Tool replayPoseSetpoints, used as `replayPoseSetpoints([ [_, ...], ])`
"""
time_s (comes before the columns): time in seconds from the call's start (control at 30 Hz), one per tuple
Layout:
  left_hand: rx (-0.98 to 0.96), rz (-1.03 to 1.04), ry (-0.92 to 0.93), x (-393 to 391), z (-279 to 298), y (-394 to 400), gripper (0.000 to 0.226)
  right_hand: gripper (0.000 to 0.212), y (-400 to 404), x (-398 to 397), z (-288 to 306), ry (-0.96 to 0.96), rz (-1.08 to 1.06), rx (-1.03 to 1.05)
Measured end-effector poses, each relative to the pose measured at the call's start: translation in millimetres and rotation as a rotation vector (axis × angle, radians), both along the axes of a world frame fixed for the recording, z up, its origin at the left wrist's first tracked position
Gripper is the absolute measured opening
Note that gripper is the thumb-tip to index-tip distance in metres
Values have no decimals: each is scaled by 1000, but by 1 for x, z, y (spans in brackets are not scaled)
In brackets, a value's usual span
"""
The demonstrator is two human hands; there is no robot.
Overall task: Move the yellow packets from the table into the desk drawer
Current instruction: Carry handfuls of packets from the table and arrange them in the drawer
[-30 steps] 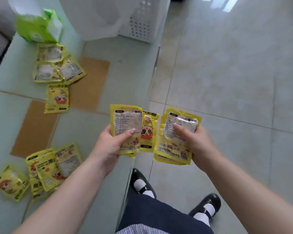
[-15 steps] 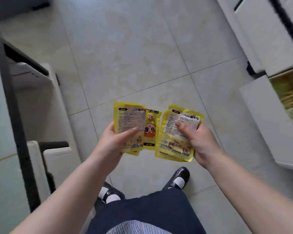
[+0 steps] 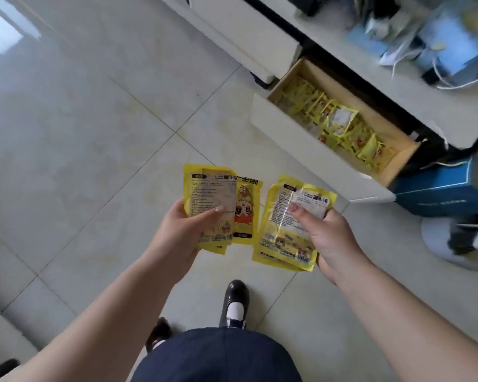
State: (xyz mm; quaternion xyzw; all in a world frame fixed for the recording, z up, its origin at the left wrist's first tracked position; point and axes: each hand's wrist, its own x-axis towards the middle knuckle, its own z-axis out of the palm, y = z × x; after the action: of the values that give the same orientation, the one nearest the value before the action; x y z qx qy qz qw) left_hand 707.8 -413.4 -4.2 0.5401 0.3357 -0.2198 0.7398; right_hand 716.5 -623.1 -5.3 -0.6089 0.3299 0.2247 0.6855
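At the bottom of the frame, a dark skirt (image 3: 218, 357) and black shoes (image 3: 233, 304) stand on pale floor tiles (image 3: 80, 133). At centre, the left hand (image 3: 177, 232) grips a fanned stack of yellow packets (image 3: 213, 205), thumb pressed on top; just beside it, the right hand (image 3: 329, 238) pinches a second bunch of yellow packets (image 3: 284, 232). Beyond, at upper right, the open desk drawer (image 3: 309, 150) already contains more yellow packets (image 3: 340, 122), beneath a blurred, cluttered desktop (image 3: 414, 89).
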Motion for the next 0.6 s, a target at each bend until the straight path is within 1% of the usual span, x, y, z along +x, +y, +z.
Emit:
replayPoseSetpoints([
  [0.03,3,-29,4,8,0,-11,30,3,-13,2,0,1,-29,-2],
  [0.13,-7,-127,21,34,-6,-45,35,23,-49,7,-4,16,-127,-7],
  [0.2,4,-189,32,49,-11,-63,42,30,-68,11,-8,30,-177,-6],
  [0.23,7,-222,35,59,-14,-73,41,34,-78,14,-10,36,-196,-7],
  [0.3,17,-264,36,76,-19,-89,30,38,-94,20,-15,47,-234,-24],
  [0.4,13,-303,53,108,-26,-110,25,37,-116,36,-22,76,-302,-48],
  [0.53,22,-341,73,163,-39,-130,26,19,-143,77,-34,112,-385,-60],
  [0.6,12,-383,71,194,-48,-140,24,18,-156,100,-44,127,-397,-82],
])
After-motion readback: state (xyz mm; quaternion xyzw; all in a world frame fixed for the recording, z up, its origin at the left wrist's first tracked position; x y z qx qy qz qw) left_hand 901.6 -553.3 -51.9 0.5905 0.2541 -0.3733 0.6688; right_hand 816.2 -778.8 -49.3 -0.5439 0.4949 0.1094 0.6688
